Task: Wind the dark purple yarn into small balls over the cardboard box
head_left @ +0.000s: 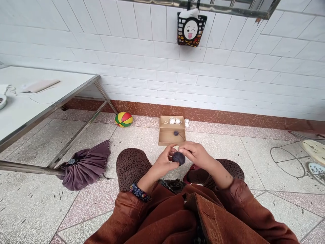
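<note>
A dark purple ball of yarn (178,158) sits between my two hands, above my lap. My left hand (164,161) is wrapped round its left side, with the thumb below. At the ball's upper right, the fingers of my right hand (194,152) are pinched together, apparently on the yarn strand, though the strand there is too fine to make out. Past my hands, an open cardboard box (166,136) lies on the floor. Its near half holds a smaller dark ball of yarn (176,133) with a thread running from it; white balls of yarn (175,121) lie in the far half.
A steel-framed table (73,89) stands at the left, with a folded purple umbrella (87,166) by its leg. A colourful ball (124,119) rests near the tiled wall (142,54), where a black basket (191,30) hangs. A round stool (315,150) is at the right.
</note>
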Action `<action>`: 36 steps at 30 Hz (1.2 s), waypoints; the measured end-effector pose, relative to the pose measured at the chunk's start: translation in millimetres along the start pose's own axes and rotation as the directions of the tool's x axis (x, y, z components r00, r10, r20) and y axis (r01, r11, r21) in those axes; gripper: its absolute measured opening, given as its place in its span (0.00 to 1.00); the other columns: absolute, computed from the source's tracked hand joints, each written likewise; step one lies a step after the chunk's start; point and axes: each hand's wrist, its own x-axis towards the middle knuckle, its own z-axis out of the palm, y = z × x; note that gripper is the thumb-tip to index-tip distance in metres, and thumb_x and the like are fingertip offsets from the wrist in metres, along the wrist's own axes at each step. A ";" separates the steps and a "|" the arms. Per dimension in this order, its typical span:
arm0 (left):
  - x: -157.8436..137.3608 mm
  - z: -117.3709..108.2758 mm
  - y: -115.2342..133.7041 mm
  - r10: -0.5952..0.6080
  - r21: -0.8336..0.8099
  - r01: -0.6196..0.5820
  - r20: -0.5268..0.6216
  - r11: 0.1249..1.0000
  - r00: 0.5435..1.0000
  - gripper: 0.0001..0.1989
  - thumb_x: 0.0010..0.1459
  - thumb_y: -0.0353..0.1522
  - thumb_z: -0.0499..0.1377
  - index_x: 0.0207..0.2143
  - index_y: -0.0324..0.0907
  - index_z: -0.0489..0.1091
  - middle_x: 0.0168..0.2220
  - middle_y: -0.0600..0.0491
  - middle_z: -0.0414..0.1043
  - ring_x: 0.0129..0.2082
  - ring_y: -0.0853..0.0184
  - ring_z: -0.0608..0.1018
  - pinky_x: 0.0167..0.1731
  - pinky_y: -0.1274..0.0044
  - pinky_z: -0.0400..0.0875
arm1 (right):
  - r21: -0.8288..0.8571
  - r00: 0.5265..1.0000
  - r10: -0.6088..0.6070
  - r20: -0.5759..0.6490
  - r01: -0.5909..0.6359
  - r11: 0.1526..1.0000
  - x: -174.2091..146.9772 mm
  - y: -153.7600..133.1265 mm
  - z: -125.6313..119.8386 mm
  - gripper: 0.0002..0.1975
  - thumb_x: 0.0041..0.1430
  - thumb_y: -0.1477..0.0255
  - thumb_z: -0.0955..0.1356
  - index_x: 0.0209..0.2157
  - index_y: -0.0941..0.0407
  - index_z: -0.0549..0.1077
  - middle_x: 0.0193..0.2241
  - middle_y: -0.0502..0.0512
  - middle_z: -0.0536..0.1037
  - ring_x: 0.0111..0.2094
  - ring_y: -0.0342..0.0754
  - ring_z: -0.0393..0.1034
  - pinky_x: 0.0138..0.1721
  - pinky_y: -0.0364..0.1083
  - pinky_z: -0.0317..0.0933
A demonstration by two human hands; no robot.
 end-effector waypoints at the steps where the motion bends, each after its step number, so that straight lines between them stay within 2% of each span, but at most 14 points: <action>1: -1.3 0.9 1.4 0.002 -0.027 -0.001 0.045 1.000 0.999 0.38 0.44 0.28 0.66 0.60 0.46 0.61 0.44 0.52 0.66 0.42 0.64 0.70 0.45 0.71 0.64 | 0.008 0.999 0.035 -0.016 -0.035 0.999 2.2 6.7 2.3 0.14 0.73 0.65 0.61 0.38 0.54 0.75 0.34 0.54 0.79 0.37 0.47 0.73 0.40 0.45 0.64; 4: -5.0 1.7 6.4 0.038 -0.165 -0.017 0.127 0.986 0.991 0.38 0.46 0.28 0.66 0.61 0.49 0.62 0.43 0.53 0.66 0.43 0.64 0.70 0.45 0.71 0.64 | 0.073 0.986 0.165 -0.034 -0.162 0.984 0.7 26.7 17.2 0.13 0.71 0.65 0.62 0.35 0.54 0.75 0.32 0.52 0.78 0.34 0.46 0.72 0.38 0.44 0.63; 6: -6.5 1.4 9.0 0.048 -0.258 -0.015 0.121 0.966 0.991 0.37 0.47 0.28 0.66 0.61 0.50 0.63 0.42 0.53 0.67 0.43 0.64 0.70 0.46 0.71 0.63 | 0.123 0.968 0.249 -0.012 -0.246 0.961 -6.2 37.6 31.0 0.14 0.70 0.65 0.62 0.33 0.54 0.74 0.28 0.50 0.76 0.31 0.46 0.71 0.35 0.43 0.62; 11: -2.9 1.6 7.5 -0.028 -0.372 0.005 -0.056 0.928 0.998 0.31 0.47 0.28 0.66 0.56 0.46 0.69 0.41 0.52 0.68 0.43 0.65 0.70 0.47 0.73 0.62 | 0.190 0.929 0.368 0.034 -0.367 0.911 -31.3 47.6 62.4 0.12 0.68 0.67 0.62 0.32 0.54 0.72 0.28 0.50 0.75 0.32 0.47 0.70 0.35 0.44 0.61; 15: 2.7 1.7 1.5 -0.085 -0.340 0.016 -0.188 0.940 0.979 0.29 0.45 0.29 0.67 0.52 0.45 0.70 0.40 0.53 0.68 0.42 0.66 0.71 0.46 0.74 0.63 | 0.141 0.934 0.335 0.122 -0.350 0.926 -48.6 34.8 70.0 0.13 0.69 0.67 0.62 0.31 0.55 0.71 0.27 0.50 0.74 0.31 0.46 0.69 0.35 0.43 0.60; 18: 4.5 0.1 -1.6 -0.079 -0.233 0.019 -0.248 0.972 0.966 0.29 0.44 0.30 0.67 0.52 0.45 0.68 0.41 0.54 0.66 0.41 0.66 0.71 0.45 0.74 0.64 | 0.095 0.954 0.215 0.211 -0.239 0.966 -55.6 18.3 61.7 0.14 0.70 0.66 0.62 0.30 0.55 0.70 0.26 0.50 0.73 0.30 0.45 0.67 0.34 0.43 0.59; 20: 4.8 -1.5 -2.8 -0.069 -0.145 0.032 -0.257 0.989 0.964 0.30 0.44 0.31 0.66 0.52 0.44 0.67 0.43 0.53 0.66 0.42 0.66 0.71 0.44 0.74 0.65 | 0.094 0.970 0.125 0.209 -0.147 0.985 -56.4 7.5 51.0 0.14 0.71 0.66 0.62 0.32 0.55 0.70 0.27 0.51 0.73 0.30 0.45 0.68 0.35 0.43 0.60; 25: 4.7 -1.5 -6.0 -0.081 0.014 0.084 -0.159 0.996 0.984 0.33 0.42 0.30 0.66 0.54 0.43 0.65 0.44 0.51 0.63 0.41 0.65 0.71 0.40 0.74 0.66 | 0.065 0.998 0.011 0.067 -0.016 0.998 -42.9 -8.0 17.4 0.14 0.73 0.65 0.61 0.37 0.55 0.74 0.30 0.53 0.75 0.32 0.46 0.70 0.36 0.43 0.62; 30: 0.6 6.7 -3.5 -0.071 0.075 0.065 0.082 0.995 0.994 0.32 0.44 0.28 0.64 0.55 0.44 0.63 0.41 0.53 0.66 0.38 0.66 0.70 0.39 0.73 0.64 | -0.038 0.998 -0.063 0.030 0.064 0.997 -18.1 1.9 0.6 0.16 0.73 0.63 0.60 0.39 0.54 0.76 0.32 0.55 0.77 0.33 0.47 0.71 0.36 0.44 0.63; 33: -3.9 9.5 2.4 -0.039 0.019 0.036 0.184 0.999 0.982 0.31 0.46 0.27 0.63 0.55 0.44 0.63 0.39 0.54 0.67 0.39 0.66 0.70 0.41 0.73 0.63 | -0.018 1.000 0.009 0.030 -0.008 1.000 -11.4 17.2 8.9 0.16 0.73 0.63 0.61 0.37 0.54 0.77 0.31 0.53 0.77 0.33 0.46 0.71 0.35 0.44 0.62; 36: -7.6 8.4 7.4 -0.036 -0.112 0.056 0.173 0.992 0.984 0.35 0.46 0.27 0.64 0.58 0.46 0.62 0.39 0.55 0.66 0.40 0.66 0.69 0.42 0.73 0.62 | 0.073 0.990 0.144 -0.006 -0.143 0.987 -16.7 33.9 26.7 0.16 0.72 0.64 0.62 0.33 0.54 0.75 0.30 0.52 0.76 0.33 0.46 0.70 0.36 0.43 0.62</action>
